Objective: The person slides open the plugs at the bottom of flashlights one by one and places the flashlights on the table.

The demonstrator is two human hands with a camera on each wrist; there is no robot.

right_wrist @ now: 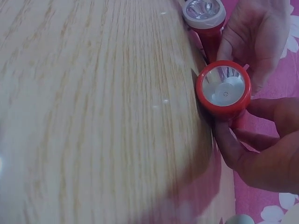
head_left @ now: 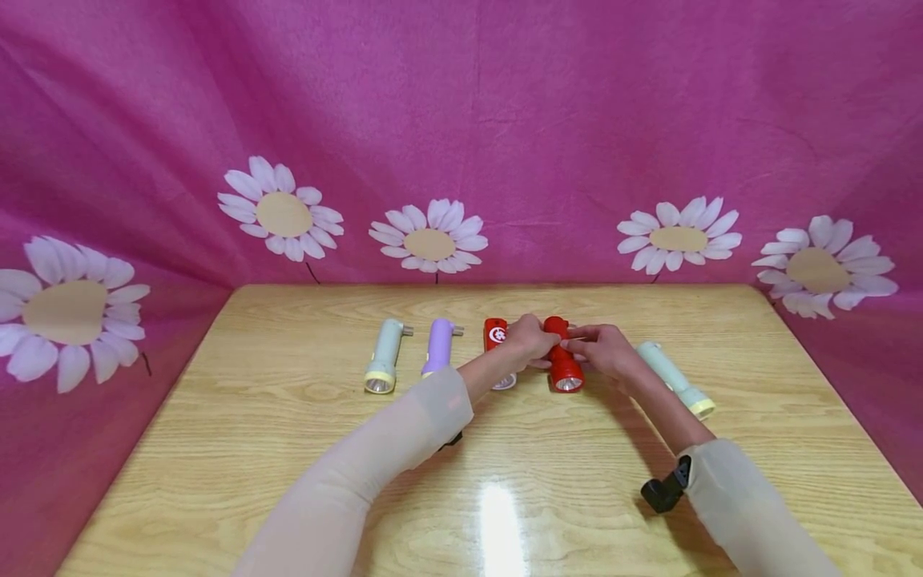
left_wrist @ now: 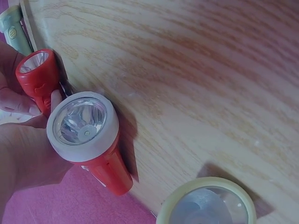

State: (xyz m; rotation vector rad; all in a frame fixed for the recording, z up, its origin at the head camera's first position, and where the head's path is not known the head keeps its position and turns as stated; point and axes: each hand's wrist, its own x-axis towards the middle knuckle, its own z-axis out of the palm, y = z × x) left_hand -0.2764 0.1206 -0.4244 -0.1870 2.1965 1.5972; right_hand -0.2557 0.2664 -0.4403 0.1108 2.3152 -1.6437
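Observation:
An all-red flashlight [head_left: 565, 362] lies on the table with its lens toward me. My left hand [head_left: 532, 338] pinches its body from the left, and my right hand [head_left: 607, 349] pinches it from the right. In the right wrist view the thumb and fingers of the right hand [right_wrist: 268, 156] close around the body behind the red lens rim [right_wrist: 224, 88]. Beside it, partly under my left wrist, lies a red flashlight with a white rim [left_wrist: 84, 126] and a white emblem; the left hand reaches past it.
To the left lie a purple flashlight [head_left: 440, 344] and a pale green one [head_left: 385, 357], each with plug prongs sticking out. Another pale green flashlight [head_left: 674, 378] lies slanted to the right of my right hand. A pink flowered cloth [head_left: 548, 160] hangs behind the wooden table [head_left: 288, 481].

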